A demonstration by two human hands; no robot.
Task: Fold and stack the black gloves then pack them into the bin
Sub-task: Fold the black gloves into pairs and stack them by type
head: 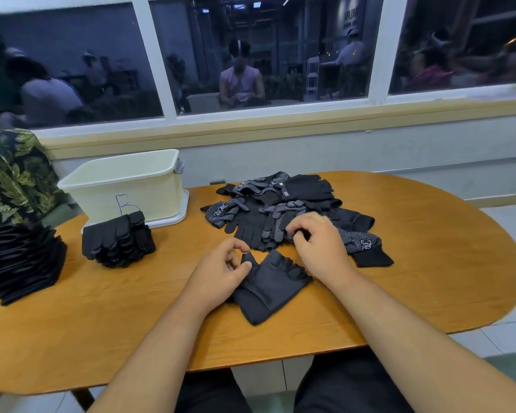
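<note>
One black glove [270, 286] lies flat on the wooden table [102, 323] in front of me, cuff toward me. My left hand [221, 272] sits at its left edge, thumb touching the glove's thumb, fingers loosely curled. My right hand [318, 242] reaches into the loose pile of black gloves [280, 204] and pinches a dotted glove [292, 234] there. A stack of folded gloves [118, 238] stands in front of the cream bin [125, 186] at the left.
A taller stack of black folded items [21, 260] sits at the table's left edge. Beside it is a person in a leaf-patterned shirt [12, 174]. A window sill and wall run behind the table. The table's rounded right end [459, 248] is bare wood.
</note>
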